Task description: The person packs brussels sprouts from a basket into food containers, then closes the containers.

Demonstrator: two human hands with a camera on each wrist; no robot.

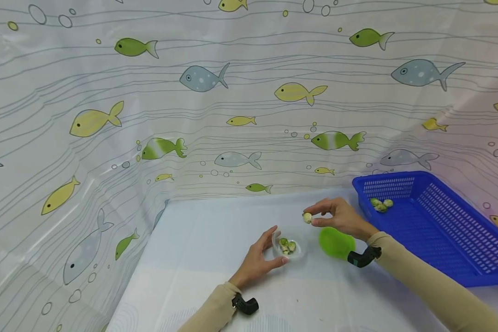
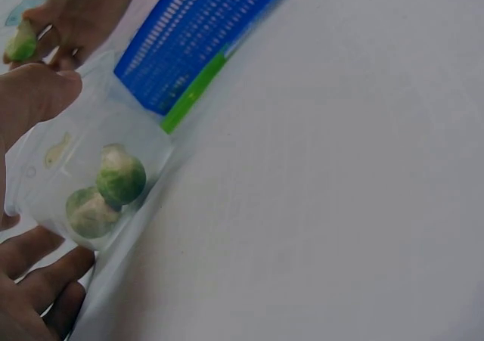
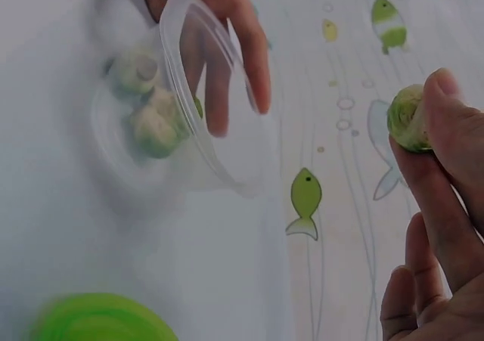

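My right hand (image 1: 342, 219) pinches a Brussels sprout (image 1: 307, 217) between thumb and fingertips, raised above the table. Below and to the left of it stands a clear plastic container (image 1: 302, 251), with several Brussels sprouts (image 1: 287, 246) at its bottom. My left hand (image 1: 256, 262) holds the container from the left, thumb on the near side and fingers behind. In the left wrist view the thumb (image 2: 49, 95) lies by the rim, and other fingers (image 2: 53, 280) are at the opposite side. Through the container wall, sprouts (image 2: 121, 176) show green and pale.
A bright green lid (image 1: 336, 243) lies flat on the table under my right forearm. At the right stands a large blue basket (image 1: 415, 221) with several Brussels sprouts (image 1: 381, 205) in its far left corner. A fish-patterned curtain (image 1: 240, 138) rises behind the white table (image 1: 207, 230).
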